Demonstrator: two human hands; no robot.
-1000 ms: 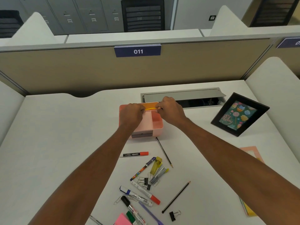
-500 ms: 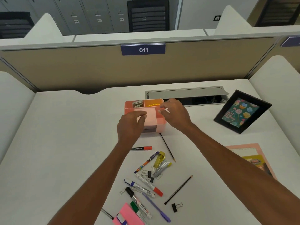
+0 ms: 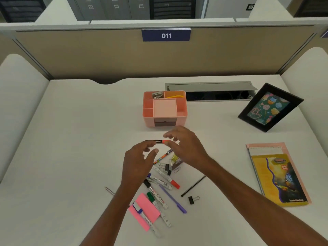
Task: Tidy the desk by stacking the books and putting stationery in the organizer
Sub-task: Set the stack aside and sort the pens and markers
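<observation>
A beige cubicle partition [image 3: 106, 55] with a blue plate reading 011 [image 3: 166, 35] backs a white counter [image 3: 71, 139], and grey filing cabinets stand beyond it. Toward the far middle of the counter sits a pink organizer [image 3: 165, 108], its divided top showing metal clips in the back left compartment and something yellow in the back right one; a drawer faces the person. Just behind it runs an open grey cable tray [image 3: 209, 86]. A black picture frame [image 3: 270, 107] leans tilted to the right, and near the right edge lie the books [image 3: 278, 173], a yellow-covered one on top of a pink one.

Both hands hover near the front of the organizer over a black marker with an orange-red cap [image 3: 158, 141] that lies flat on the counter. The left hand [image 3: 140, 160] has its fingers spread and curled loosely, holding nothing. The right hand [image 3: 184, 146] is also spread, fingertips close to the marker's cap; whether they touch it I cannot tell.

Nearer the person lies a scatter of stationery: several whiteboard markers [image 3: 159, 180], a purple pen [image 3: 173, 199], black binder clips [image 3: 166, 166], a lone binder clip [image 3: 192, 199], pink sticky notes [image 3: 148, 207], a black pencil [image 3: 193, 186] and a yellow highlighter [image 3: 174, 158] partly hidden by the right wrist.
</observation>
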